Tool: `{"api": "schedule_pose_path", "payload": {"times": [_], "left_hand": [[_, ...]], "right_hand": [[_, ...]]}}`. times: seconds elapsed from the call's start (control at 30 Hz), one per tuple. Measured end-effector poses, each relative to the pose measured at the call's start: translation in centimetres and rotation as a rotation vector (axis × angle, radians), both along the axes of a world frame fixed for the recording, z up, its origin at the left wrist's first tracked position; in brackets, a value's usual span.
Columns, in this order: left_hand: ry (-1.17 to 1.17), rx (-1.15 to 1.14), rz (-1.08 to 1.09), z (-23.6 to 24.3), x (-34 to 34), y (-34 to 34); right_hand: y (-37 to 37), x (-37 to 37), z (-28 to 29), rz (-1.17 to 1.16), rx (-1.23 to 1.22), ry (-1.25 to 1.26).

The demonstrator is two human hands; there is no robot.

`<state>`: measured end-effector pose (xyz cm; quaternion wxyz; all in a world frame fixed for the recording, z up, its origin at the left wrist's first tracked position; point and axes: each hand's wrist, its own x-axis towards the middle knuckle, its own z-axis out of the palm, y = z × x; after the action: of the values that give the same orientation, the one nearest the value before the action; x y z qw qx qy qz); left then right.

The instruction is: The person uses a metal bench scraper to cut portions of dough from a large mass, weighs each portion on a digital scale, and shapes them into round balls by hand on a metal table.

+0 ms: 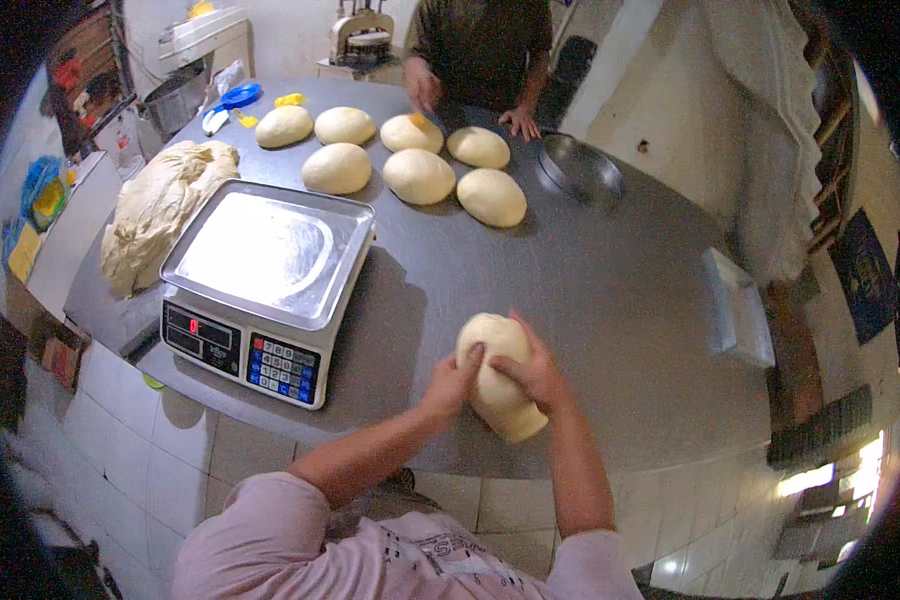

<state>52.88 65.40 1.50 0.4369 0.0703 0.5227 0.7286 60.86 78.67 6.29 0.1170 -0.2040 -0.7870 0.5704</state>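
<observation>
Steel-grey round worktop (610, 270) with a lot on it, so going left to right: a big shapeless heap of pale dough (160, 210) sits at the far left edge. Just beside it is a white electronic scale with a shiny metal pan (265, 280) and a keypad of blue and red buttons on its front.

Near the front edge, the left hand (450, 385) has its fingers curled onto the left side of a pale oblong lump of dough (495, 375). The right hand (535, 375) is clamped over the lump's right side with fingers spread, so both are pressing it on the worktop.

Further back are seven smooth round dough balls (420, 175), then an empty round metal pan (580, 168). Another person's hands (422, 85) rest at the far edge.
</observation>
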Motion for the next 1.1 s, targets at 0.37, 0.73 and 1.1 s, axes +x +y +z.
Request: {"api": "schedule_pose_path", "payload": {"times": [0.37, 0.73, 1.1], "left_hand": [[1.795, 1.312, 0.01, 26.8, -1.9, 5.4], [1.022, -0.087, -0.883, -2.0, -7.0, 1.3], [0.004, -0.154, -0.053, -0.8, -0.2, -3.2]], "right_hand": [[7.4, 3.8, 4.9, -0.575, 0.581, 0.398], [1.9, 12.1, -4.3, -0.24, -0.573, -0.143], [5.1, 16.5, -8.2, -0.767, 0.366, -0.13]]}}
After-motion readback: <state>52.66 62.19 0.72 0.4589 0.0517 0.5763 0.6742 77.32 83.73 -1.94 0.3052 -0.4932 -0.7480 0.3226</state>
